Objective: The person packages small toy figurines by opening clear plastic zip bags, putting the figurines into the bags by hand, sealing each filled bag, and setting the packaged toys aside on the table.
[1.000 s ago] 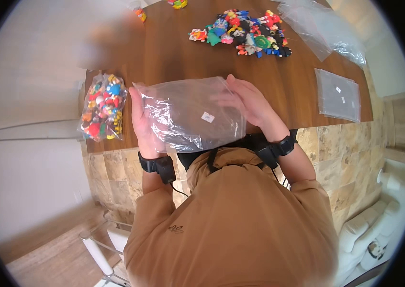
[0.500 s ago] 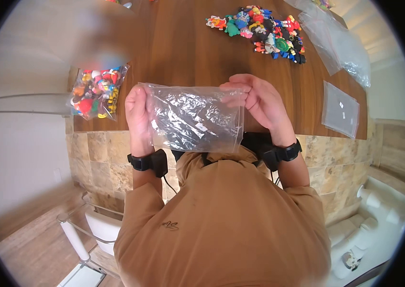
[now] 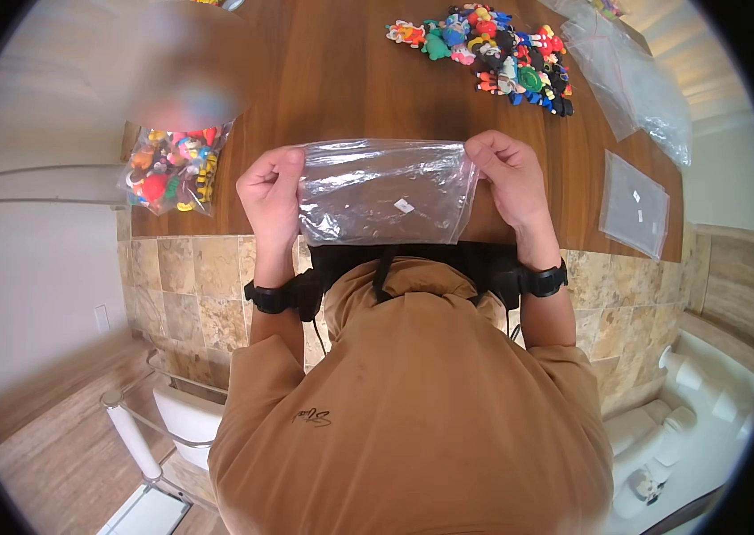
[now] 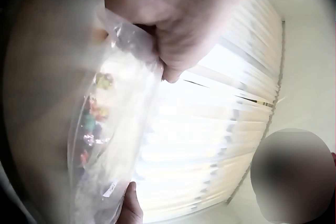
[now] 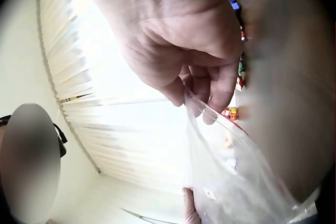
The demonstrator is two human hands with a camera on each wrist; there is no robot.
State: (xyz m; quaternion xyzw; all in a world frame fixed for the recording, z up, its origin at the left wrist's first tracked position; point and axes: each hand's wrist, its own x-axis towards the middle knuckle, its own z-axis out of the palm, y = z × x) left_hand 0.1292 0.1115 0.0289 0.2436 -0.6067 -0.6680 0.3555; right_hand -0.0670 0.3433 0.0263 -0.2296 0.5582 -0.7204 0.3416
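A clear plastic bag [image 3: 386, 201] with a small white label is stretched between both hands above the table's near edge. My left hand [image 3: 272, 196] pinches its upper left corner between thumb and curled fingers. At the upper right corner my right hand [image 3: 512, 178] pinches the bag the same way. The left wrist view shows the bag [image 4: 113, 145] hanging from the left hand [image 4: 173, 19]. In the right wrist view the right hand [image 5: 184, 50] grips the bag's edge, where a red line runs along the bag [image 5: 226, 166]. No figures are visible inside it.
A filled bag of colourful figures [image 3: 172, 174] lies at the table's left edge. Loose figures [image 3: 502, 62] are heaped at the back. Clear bags [image 3: 613, 76] lie at the back right, with a flat stack of bags [image 3: 634, 205] at the right edge.
My right hand has gone from loosely spread fingers to pinching the bag's corner. The left hand has shifted slightly right, and the bag's top edge is raised and pulled taut.
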